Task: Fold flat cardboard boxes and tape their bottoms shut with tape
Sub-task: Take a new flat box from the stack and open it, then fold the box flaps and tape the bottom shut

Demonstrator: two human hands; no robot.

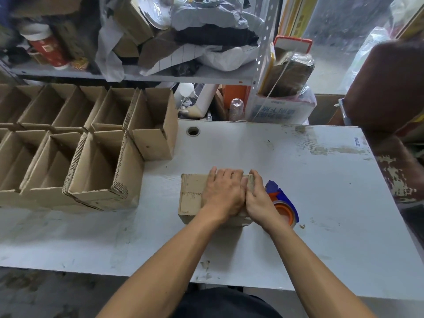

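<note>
Both hands (223,191) flat atop cardboard box (191,196), dispenser (283,203) beside.

Roughly nine open boxes (101,166), one closed box (191,196), one tape dispenser (283,203).

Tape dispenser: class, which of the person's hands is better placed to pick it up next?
Probably the right hand: the tape dispenser lies right beside it, while the left hand presses the box flaps.
</note>
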